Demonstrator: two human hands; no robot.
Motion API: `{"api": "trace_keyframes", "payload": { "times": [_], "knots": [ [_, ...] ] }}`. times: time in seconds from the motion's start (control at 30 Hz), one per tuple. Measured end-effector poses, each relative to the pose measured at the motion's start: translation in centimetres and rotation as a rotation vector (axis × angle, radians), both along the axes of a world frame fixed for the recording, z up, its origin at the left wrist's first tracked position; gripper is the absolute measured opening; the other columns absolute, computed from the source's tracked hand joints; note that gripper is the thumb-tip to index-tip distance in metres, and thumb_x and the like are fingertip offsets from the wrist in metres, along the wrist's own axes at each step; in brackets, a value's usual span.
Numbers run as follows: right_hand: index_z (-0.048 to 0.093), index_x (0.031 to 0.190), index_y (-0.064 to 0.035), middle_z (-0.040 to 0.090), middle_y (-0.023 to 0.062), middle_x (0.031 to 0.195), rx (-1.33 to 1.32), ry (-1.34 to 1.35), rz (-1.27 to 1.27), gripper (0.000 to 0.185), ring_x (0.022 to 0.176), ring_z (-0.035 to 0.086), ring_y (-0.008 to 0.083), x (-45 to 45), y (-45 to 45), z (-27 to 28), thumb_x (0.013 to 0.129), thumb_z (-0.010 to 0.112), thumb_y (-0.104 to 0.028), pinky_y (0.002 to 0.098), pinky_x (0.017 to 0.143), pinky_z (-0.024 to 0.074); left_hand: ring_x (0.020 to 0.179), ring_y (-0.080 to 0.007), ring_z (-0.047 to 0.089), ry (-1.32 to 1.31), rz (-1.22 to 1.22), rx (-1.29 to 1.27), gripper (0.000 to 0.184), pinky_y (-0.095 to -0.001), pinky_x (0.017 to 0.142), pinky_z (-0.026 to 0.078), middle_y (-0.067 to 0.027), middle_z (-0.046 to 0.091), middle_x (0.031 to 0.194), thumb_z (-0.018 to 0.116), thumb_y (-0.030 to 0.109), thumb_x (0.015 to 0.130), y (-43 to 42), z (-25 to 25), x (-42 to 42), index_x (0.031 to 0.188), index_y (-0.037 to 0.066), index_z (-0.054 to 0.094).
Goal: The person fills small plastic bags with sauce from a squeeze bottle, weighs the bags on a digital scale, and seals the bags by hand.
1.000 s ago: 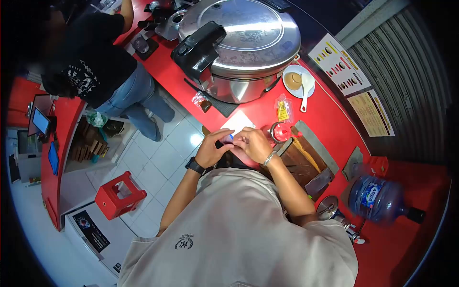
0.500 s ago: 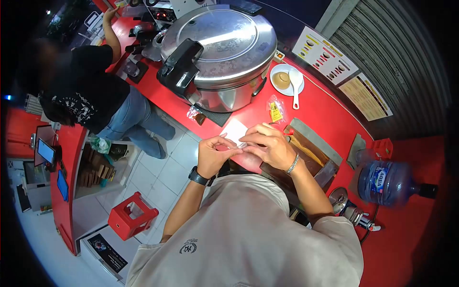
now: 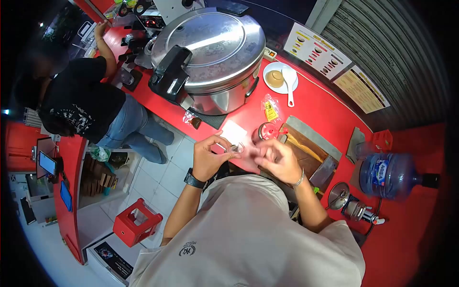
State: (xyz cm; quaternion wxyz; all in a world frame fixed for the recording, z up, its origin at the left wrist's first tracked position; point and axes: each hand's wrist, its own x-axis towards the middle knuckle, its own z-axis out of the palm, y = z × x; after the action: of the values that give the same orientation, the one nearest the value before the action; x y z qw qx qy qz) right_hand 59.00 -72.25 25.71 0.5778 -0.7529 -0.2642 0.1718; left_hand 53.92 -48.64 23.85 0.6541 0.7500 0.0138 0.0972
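Observation:
My left hand pinches a small, clear plastic piece between thumb and fingers; its exact kind is too small to make out. My right hand is a short way to the right, fingers curled and slightly blurred, and what they hold, if anything, cannot be seen. Just beyond the right fingers stands a jar with a red lid. Under and behind the left fingertips lies a white sheet of paper on the red counter.
A large steel rice cooker stands ahead. Beyond the hands are a plate with a rice paddle, a yellow-labelled packet and a small brown packet. A wooden tray and water bottle sit right. Another person stands left.
My hands have moved apart, the right one shifting right and away from the left. The clear piece now shows in my left fingers, and the red-lidded jar is more exposed.

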Motion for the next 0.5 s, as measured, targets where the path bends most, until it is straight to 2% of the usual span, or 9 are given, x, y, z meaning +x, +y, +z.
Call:
{"api": "trace_keyframes", "payload": {
  "times": [0.03, 0.1, 0.13, 0.17, 0.23, 0.3, 0.37, 0.4, 0.5],
  "knots": [
    [0.065, 0.100, -0.0048, 0.063, 0.0050, 0.080, 0.006, 0.192, 0.045, 0.019, 0.063, 0.057, 0.0107, -1.2, -1.4, -3.1, 0.091, 0.067, -0.022, 0.0243, 0.053, 0.0428, 0.073, -0.0116, 0.065, 0.001, 0.000, -0.001, 0.028, -0.0452, 0.106, 0.040, -0.0015, 0.067, 0.072, 0.087, 0.007, 0.064, -0.1, 0.3, 0.1, 0.077, 0.005, 0.063],
    [0.062, 0.103, -0.0066, 0.063, 0.0036, 0.073, 0.012, 0.914, -0.009, 0.042, 0.057, 0.057, 0.0097, -3.1, -3.1, -6.9, 0.098, 0.052, -0.047, 0.0207, 0.050, 0.0416, 0.077, -0.0153, 0.066, 0.002, -0.015, 0.013, 0.029, -0.0396, 0.094, 0.048, -0.0050, 0.067, 0.075, 0.085, -0.003, 0.064, -0.5, 1.2, 0.1, 0.075, 0.004, 0.059],
    [0.058, 0.114, -0.0054, 0.067, 0.0063, 0.081, 0.148, 1.208, -0.169, 0.066, 0.067, 0.062, 0.0107, -3.9, -3.7, -9.4, 0.094, 0.039, -0.066, 0.0227, 0.056, 0.0456, 0.077, -0.0153, 0.066, 0.008, -0.019, 0.010, 0.029, -0.0396, 0.094, 0.048, -0.0050, 0.067, 0.075, 0.085, -0.003, 0.064, -0.6, 1.2, 0.1, 0.075, 0.004, 0.059],
    [0.053, 0.121, -0.0037, 0.067, 0.0137, 0.099, 0.349, 1.398, -0.281, 0.080, 0.082, 0.065, 0.0175, -4.1, -4.0, -11.4, 0.087, 0.040, -0.075, 0.0293, 0.072, 0.0520, 0.077, -0.0150, 0.067, -0.021, -0.028, 0.022, 0.026, -0.0427, 0.099, 0.046, -0.0046, 0.068, 0.074, 0.085, 0.001, 0.065, -0.7, 1.1, 0.3, 0.075, 0.004, 0.061],
    [0.050, 0.126, -0.0038, 0.061, 0.0192, 0.119, 0.748, 1.753, -0.630, 0.088, 0.101, 0.061, 0.0282, -2.0, -1.8, -10.9, 0.082, 0.042, -0.080, 0.0395, 0.094, 0.0502, 0.076, -0.0147, 0.068, -0.042, -0.040, 0.030, 0.023, -0.0457, 0.104, 0.043, -0.0042, 0.069, 0.073, 0.085, 0.004, 0.067, -1.1, 1.0, 0.3, 0.074, 0.004, 0.063],
    [0.050, 0.126, -0.0036, 0.055, 0.0218, 0.126, 0.950, 1.668, -0.532, 0.087, 0.112, 0.056, 0.0369, 0.6, 0.1, -14.4, 0.081, 0.046, -0.078, 0.0483, 0.102, 0.0454, 0.077, -0.0167, 0.070, -0.068, -0.045, 0.080, 0.023, -0.0454, 0.103, 0.045, -0.0056, 0.070, 0.075, 0.085, 0.005, 0.067, -1.3, 1.1, 0.4, 0.075, 0.003, 0.063],
    [0.051, 0.127, -0.0042, 0.055, 0.0199, 0.126, 1.098, 1.474, -0.804, 0.078, 0.116, 0.054, 0.0372, 3.6, 3.3, -15.9, 0.087, 0.047, -0.071, 0.0548, 0.101, 0.0451, 0.080, -0.0183, 0.071, -0.101, -0.056, 0.152, 0.024, -0.0454, 0.102, 0.046, -0.0071, 0.071, 0.077, 0.085, 0.006, 0.067, -1.3, 1.6, 0.4, 0.076, 0.002, 0.063],
    [0.054, 0.124, -0.0053, 0.057, 0.0170, 0.123, 1.088, 1.545, -0.933, 0.069, 0.115, 0.055, 0.0353, 5.3, 3.8, -16.7, 0.089, 0.050, -0.064, 0.0555, 0.099, 0.0465, 0.080, -0.0185, 0.071, -0.092, -0.056, 0.154, 0.024, -0.0453, 0.102, 0.047, -0.0079, 0.071, 0.078, 0.085, 0.006, 0.067, -1.2, 1.4, 0.2, 0.076, 0.002, 0.063],
    [0.059, 0.117, -0.0092, 0.063, 0.0106, 0.113, 1.120, 1.391, -0.904, 0.051, 0.109, 0.059, 0.0293, 5.6, 5.4, -16.2, 0.090, 0.054, -0.052, 0.0532, 0.094, 0.0504, 0.080, -0.0188, 0.071, -0.054, -0.041, 0.128, 0.023, -0.0453, 0.101, 0.047, -0.0092, 0.072, 0.080, 0.083, 0.003, 0.068, -1.1, 1.5, -0.5, 0.075, 0.002, 0.061]
  ]
}}
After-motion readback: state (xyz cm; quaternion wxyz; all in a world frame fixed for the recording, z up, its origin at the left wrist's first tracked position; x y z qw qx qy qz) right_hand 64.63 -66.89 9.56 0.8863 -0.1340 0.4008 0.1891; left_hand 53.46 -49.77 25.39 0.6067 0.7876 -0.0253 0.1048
